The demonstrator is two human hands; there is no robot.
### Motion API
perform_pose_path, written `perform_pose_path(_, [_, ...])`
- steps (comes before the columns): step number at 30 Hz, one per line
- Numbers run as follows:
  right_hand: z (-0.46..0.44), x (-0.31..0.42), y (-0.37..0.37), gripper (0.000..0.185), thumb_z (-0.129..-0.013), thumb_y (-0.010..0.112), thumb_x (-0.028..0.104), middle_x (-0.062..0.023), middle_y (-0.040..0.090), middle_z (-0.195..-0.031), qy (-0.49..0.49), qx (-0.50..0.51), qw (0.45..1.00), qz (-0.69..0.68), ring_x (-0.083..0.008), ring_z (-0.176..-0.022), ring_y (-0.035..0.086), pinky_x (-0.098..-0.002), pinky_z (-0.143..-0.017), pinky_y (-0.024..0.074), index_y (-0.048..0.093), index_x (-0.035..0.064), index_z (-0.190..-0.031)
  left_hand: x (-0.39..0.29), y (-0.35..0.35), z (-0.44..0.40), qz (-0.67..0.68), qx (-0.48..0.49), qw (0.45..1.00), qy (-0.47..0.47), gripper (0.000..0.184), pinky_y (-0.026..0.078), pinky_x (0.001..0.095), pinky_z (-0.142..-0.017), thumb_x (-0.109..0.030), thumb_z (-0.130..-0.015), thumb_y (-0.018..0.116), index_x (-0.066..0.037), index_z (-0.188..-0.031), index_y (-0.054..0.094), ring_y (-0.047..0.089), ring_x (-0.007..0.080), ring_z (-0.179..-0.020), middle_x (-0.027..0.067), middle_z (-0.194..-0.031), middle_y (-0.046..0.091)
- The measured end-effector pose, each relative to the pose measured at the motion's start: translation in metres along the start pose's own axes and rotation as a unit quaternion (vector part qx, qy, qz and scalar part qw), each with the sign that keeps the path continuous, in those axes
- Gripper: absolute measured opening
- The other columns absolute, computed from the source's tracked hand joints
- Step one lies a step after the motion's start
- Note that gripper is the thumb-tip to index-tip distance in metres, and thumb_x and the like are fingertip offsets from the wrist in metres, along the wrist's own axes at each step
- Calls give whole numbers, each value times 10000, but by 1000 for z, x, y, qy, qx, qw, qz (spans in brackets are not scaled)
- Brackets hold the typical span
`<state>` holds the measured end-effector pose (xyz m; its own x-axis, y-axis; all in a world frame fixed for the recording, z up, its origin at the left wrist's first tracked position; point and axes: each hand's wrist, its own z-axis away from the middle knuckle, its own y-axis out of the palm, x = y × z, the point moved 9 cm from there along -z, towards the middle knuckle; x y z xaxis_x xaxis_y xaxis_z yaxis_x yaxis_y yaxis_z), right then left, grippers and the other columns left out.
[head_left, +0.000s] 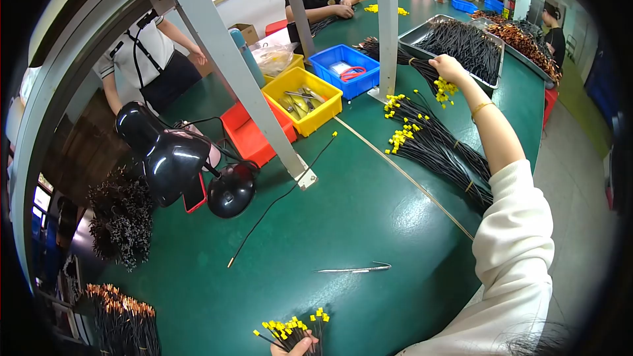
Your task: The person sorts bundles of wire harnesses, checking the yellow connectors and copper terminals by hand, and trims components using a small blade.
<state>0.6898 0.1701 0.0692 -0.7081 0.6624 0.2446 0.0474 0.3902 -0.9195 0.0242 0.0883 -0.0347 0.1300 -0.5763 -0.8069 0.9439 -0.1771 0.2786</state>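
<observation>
At the bottom edge, my left hand is closed around a bunch of black cables with yellow connectors. My right hand reaches to the upper right, its fingers closed at a cable bundle with yellow ends beside the metal tray. Below that hand lie more tied bundles of black cables with yellow tips. A single black cable lies curved on the green table, its yellow end up. A thin metal tool rests on the table in front of me.
A black desk lamp, red bin, yellow bin and blue bin stand left and ahead. Grey posts rise from the table. A metal tray holds cables. Other people are at the far side and left.
</observation>
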Motion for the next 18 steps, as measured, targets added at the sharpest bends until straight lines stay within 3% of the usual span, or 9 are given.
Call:
perform_pose_path(3, [1,-33,7,367,-787,529,337,-154,602,-783,23,55,984,-169,-247,-675,572,-359,-671,445,584,-14,-879,0,-1,-1,-14,1,1000,-1,224,396,226,-569,74,-723,526,-31,-905,449,499,132,-654,52,-771,519])
perform_pose_path(4, [5,-39,2,367,-787,529,337,-154,602,-783,23,52,984,-169,-247,-675,572,-359,-671,445,584,-14,-879,0,-1,-2,-14,3,1000,1,224,396,226,-569,74,-723,526,-31,-905,449,499,132,-654,52,-771,519])
perform_pose_path(6, [26,-60,0,390,-782,548,347,-96,595,-738,81,60,960,-261,-185,-613,535,-331,-635,436,572,-22,-907,1,-2,-2,-13,3,1000,0,218,395,227,-568,72,-724,527,-30,-899,450,498,132,-652,53,-766,520])
perform_pose_path(10, [77,-63,-11,389,-808,524,320,-71,616,-830,155,127,920,-335,-153,-727,568,-281,-690,441,546,-20,-996,-3,2,-2,-11,9,1000,14,207,396,223,-565,70,-723,530,-25,-894,461,502,133,-647,54,-759,525])
perform_pose_path(13, [115,-50,30,350,-800,530,343,-43,614,-812,224,329,743,-537,-150,-694,573,-276,-633,467,566,18,-923,0,0,-3,-4,11,1000,19,199,399,219,-564,66,-722,533,-19,-892,474,507,132,-641,55,-751,533])
perform_pose_path(14, [122,-44,28,350,-800,530,343,-43,614,-812,223,328,745,-536,-150,-694,573,-276,-633,467,566,18,-923,2,-3,-5,0,7,1000,18,195,401,216,-563,63,-721,535,-16,-890,481,511,132,-636,56,-746,538])
perform_pose_path(16, [133,-8,26,267,-820,498,323,-35,609,-804,193,342,680,-619,-120,-705,579,-257,-601,482,572,68,-845,5,-4,-7,6,4,1000,20,191,402,214,-562,61,-720,538,-12,-889,488,514,132,-632,56,-741,543])
perform_pose_path(17, [139,8,21,267,-820,498,323,-35,609,-804,191,341,681,-620,-120,-705,579,-257,-601,482,572,68,-845,5,-4,-7,6,2,1000,22,189,404,213,-559,57,-720,540,-11,-890,493,516,131,-628,57,-737,547])
perform_pose_path(18, [143,19,11,265,-829,480,307,-37,603,-802,213,295,665,-652,-119,-682,573,-252,-584,477,562,57,-862,4,-4,-6,6,-2,1000,25,188,406,212,-557,54,-719,543,-9,-890,499,519,131,-623,58,-732,551])
